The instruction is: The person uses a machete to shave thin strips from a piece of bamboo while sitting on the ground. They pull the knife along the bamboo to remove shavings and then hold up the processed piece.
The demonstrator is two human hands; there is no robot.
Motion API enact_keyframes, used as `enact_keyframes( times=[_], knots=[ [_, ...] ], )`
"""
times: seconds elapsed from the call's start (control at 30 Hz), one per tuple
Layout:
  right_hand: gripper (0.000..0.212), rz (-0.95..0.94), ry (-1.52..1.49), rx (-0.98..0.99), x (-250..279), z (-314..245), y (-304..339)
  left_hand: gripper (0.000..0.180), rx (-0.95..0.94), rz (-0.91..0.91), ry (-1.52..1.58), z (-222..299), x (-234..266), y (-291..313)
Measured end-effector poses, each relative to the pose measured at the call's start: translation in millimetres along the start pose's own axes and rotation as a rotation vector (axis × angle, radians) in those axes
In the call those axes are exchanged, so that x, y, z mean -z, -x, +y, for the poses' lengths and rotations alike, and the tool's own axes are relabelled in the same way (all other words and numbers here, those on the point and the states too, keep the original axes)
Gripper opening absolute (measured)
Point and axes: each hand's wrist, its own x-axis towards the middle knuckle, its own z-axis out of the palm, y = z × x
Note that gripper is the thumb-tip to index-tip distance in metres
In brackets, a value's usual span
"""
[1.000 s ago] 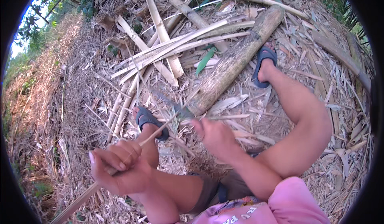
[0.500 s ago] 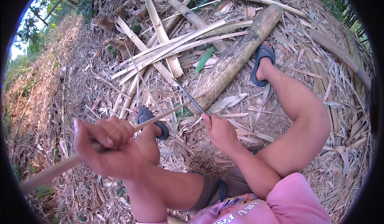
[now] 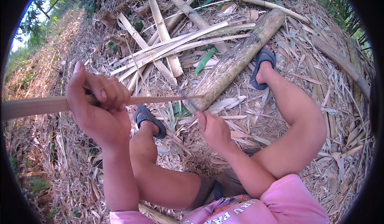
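Two hands are working on one long bamboo strip. The left hand is closed tightly around the strip, which is running out past it to the left and tapering to a thin point on its right. The right hand is curled shut around a knife, its blade meeting the strip's thin end just above the knuckles. Beyond the right hand a thick bamboo log is lying between two sandals, and farther off a pile of split slats is resting. Judging by the taper, shaving seems well under way; the thick part near the left hand looks still untrimmed.
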Motion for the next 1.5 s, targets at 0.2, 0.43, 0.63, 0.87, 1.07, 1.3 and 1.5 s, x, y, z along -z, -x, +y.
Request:
enact_keyframes(
  times=[0.2, 0.43, 0.63, 0.87, 1.07, 1.3, 1.5],
  knots=[
    [0.063, -0.073, -0.048, -0.224, -24, 50, -27, 0.042, -0.045, -0.008, 0.08, -8, 6, -11],
    [0.064, -0.064, 0.034, -0.102, -10, 1, -8, 0.043, -0.027, 0.095, -0.006, -7, 5, -20],
    [0.061, -0.029, 0.219, -0.165, -27, 52, -27, 0.044, -0.055, 0.089, -0.017, -7, -1, -22],
    [0.059, -0.02, 0.225, -0.135, -30, 47, -19, 0.043, -0.034, 0.085, -0.028, -8, 16, -28],
    [0.056, 0.013, 0.19, -0.1, -22, 32, -8, 0.045, 0.005, 0.112, 0.02, -5, 11, -25],
    [0.06, -0.033, 0.299, -0.228, -37, 65, -19, 0.042, -0.034, 0.109, 0.049, -7, 13, -15],
    [0.06, 0.015, 0.228, -0.234, -40, 81, -29, 0.04, -0.013, 0.061, 0.121, -8, 19, -25]
  ],
)
